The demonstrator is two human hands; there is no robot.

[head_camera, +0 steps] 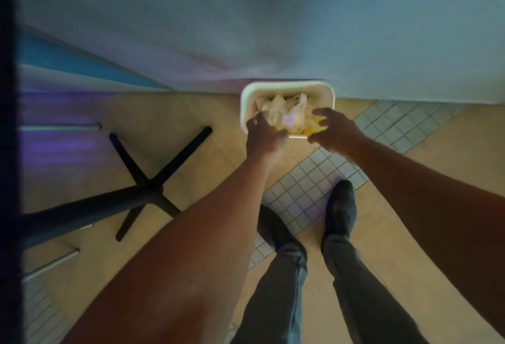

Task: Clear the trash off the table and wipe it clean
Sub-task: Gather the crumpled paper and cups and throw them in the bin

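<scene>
A white rectangular bin [245, 103] stands on the floor against the wall, filled with crumpled white paper [284, 114] and some yellow scraps [311, 131]. Both my arms reach down over it. My left hand [264, 140] is at the bin's near left corner, its fingers curled into the edge of the crumpled paper. My right hand [337, 132] hovers over the bin's near right corner with its fingers loosely spread, holding nothing that I can see. The picture is blurred.
The table's dark edge [8, 152] runs down the left side, with its black cross-shaped base [149, 186] on the tan floor. My two shoes [341, 207] stand on a patch of small white tiles. A grey wall [273, 29] rises behind the bin.
</scene>
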